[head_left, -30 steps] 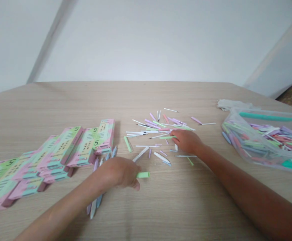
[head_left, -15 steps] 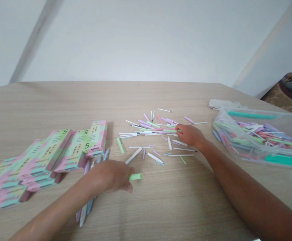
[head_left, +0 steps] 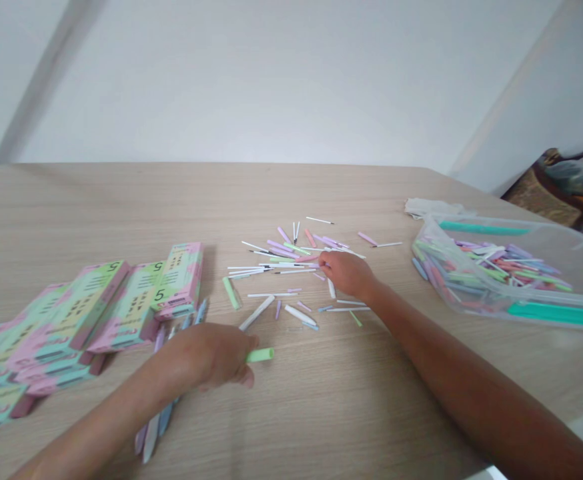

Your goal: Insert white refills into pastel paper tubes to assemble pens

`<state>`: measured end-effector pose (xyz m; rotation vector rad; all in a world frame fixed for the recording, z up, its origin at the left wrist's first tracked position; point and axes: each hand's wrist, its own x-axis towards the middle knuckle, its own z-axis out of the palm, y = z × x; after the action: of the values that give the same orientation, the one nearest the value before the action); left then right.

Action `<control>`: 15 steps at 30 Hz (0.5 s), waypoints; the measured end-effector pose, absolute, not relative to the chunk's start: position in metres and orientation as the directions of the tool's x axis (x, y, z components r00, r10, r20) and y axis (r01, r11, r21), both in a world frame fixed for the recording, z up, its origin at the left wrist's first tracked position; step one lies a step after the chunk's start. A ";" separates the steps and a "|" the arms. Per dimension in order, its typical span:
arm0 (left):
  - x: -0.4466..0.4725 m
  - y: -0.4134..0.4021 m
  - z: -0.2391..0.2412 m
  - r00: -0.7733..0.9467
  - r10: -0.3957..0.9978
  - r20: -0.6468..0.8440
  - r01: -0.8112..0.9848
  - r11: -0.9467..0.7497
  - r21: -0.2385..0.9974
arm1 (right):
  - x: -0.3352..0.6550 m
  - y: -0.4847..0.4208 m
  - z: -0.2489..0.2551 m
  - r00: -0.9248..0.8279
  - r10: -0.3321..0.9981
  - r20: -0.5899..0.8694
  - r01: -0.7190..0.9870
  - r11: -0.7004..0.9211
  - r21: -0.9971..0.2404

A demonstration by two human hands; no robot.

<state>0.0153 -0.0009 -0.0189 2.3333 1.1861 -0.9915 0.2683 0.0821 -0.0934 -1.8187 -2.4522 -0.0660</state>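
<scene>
My left hand is closed around a light green pen barrel whose open end sticks out to the right, just above the wooden table. My right hand reaches into a scatter of loose pen parts, thin white refills and pastel caps and barrels, with its fingers curled on pieces at the pile's right side. What those fingers grip is too small to name. Under my left forearm lie several assembled pastel pens.
A row of pink and green pen boxes marked with a 5 lies at the left. At the right a clear plastic bag holds many pastel pen parts. A chair with cloth stands beyond the table's right corner.
The view has swung to the right, so everything sits further left in the frame. My right hand has shifted a little leftward within the scattered parts. My left hand keeps hold of the green barrel.
</scene>
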 end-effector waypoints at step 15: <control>0.019 -0.001 -0.016 0.361 0.556 -0.749 0.831 -0.556 -0.012 | 0.251 0.081 -0.080 -0.300 0.954 -0.006 0.954 0.300 -0.025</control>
<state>0.0186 -0.0009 -0.0164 2.2588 1.2140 -1.0269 0.2507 0.0805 -0.0801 -1.8530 -2.5245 0.0363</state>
